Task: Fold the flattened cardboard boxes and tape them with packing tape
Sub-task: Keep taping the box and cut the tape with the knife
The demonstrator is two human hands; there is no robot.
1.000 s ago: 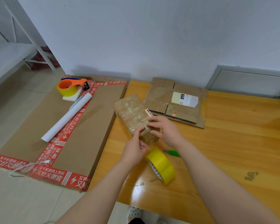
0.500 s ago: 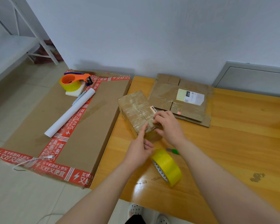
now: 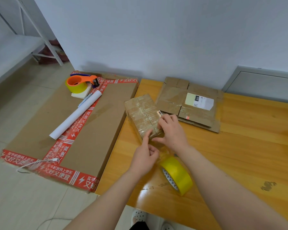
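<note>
A small folded cardboard box (image 3: 140, 112), wrapped in clear tape, lies on the wooden table (image 3: 239, 146). My right hand (image 3: 172, 131) grips its near end, fingers curled over the top edge. My left hand (image 3: 145, 157) presses its straight index finger on the near corner of the same box, its other fingers curled. A yellow roll of packing tape (image 3: 178, 175) stands on edge just behind my hands, with a clear strip running from it toward the box. A stack of flattened cardboard boxes (image 3: 189, 105) with a white label lies at the back by the wall.
Left of the table, a large flat carton (image 3: 93, 130) with red printed tape lies lower down. On it are an orange tape dispenser (image 3: 78, 83), a white paper roll (image 3: 75, 115) and a cable (image 3: 38, 163). A white metal rack (image 3: 40, 35) stands far left.
My left index finger has stretched out and moved up onto the box's near corner. My right hand has slid slightly toward the near end. The tape roll stays put.
</note>
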